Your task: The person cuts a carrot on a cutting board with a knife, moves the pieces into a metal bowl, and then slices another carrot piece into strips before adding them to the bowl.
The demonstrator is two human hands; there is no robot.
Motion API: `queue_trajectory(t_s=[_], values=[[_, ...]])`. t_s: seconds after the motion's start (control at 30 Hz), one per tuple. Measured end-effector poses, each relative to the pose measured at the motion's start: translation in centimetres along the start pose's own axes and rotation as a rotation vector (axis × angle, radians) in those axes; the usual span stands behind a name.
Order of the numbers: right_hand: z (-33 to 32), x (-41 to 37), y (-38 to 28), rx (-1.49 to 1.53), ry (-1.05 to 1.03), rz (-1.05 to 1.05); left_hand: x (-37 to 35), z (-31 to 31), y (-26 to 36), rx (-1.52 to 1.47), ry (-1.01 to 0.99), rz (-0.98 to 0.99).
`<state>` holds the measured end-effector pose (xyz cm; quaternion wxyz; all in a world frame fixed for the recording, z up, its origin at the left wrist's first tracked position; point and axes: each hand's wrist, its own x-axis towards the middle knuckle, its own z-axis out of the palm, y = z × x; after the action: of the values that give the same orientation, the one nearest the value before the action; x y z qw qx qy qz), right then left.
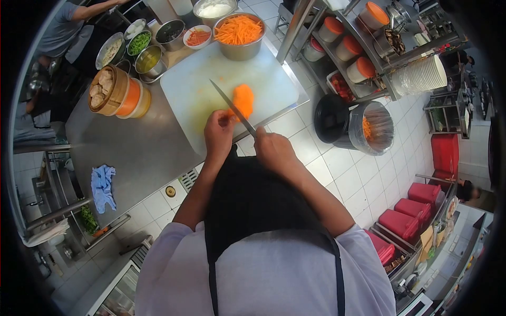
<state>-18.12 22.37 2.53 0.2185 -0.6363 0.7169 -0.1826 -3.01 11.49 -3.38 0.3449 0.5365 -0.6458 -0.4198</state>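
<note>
My right hand [275, 148] is wrapped round the handle of a kitchen knife [226, 98], whose blade slants up and left across the cutting board [279, 87]. Beneath and beside the blade lies a heap of thin orange carrot slices [243, 97]. My left hand [219, 130] is at the near edge of the board, left of the blade. Its fingers are curled and pinched at the near end of the carrot; the exact grip is partly hidden. Behind the slices, on the far side of the board, a metal bowl [241, 51] holds carrot strips [238, 29].
Bamboo steamers [120, 92] with dumplings and several ingredient bowls stand left of the board. A blue cloth [103, 187] lies on the steel counter [142, 152]. On the floor at right is a lined bin [378, 132], below shelves of tubs. Another person [60, 34] works at upper left.
</note>
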Motion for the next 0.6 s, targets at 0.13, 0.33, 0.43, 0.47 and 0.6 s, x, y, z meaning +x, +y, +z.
queue_trajectory(t_s=[0.13, 0.33, 0.43, 0.47, 0.6], values=[[-0.6, -0.3, -0.3, 0.005, -0.002, -0.005, 0.0, 0.1, -0.1, -0.023, -0.001, -0.011], [-0.5, -0.1, -0.3, -0.006, -0.054, 0.02, 0.0, 0.0, 0.4, -0.022, -0.003, -0.012], [-0.2, 0.2, -0.4, -0.011, -0.07, 0.036, 0.1, 0.0, -0.1, -0.013, -0.01, 0.005], [-0.1, 0.3, -0.6, -0.011, -0.079, 0.042, 0.1, 0.0, -0.3, -0.009, -0.014, 0.011], [0.1, 1.3, -0.9, -0.016, -0.107, 0.059, 0.2, 0.0, -0.8, 0.004, -0.025, 0.005]])
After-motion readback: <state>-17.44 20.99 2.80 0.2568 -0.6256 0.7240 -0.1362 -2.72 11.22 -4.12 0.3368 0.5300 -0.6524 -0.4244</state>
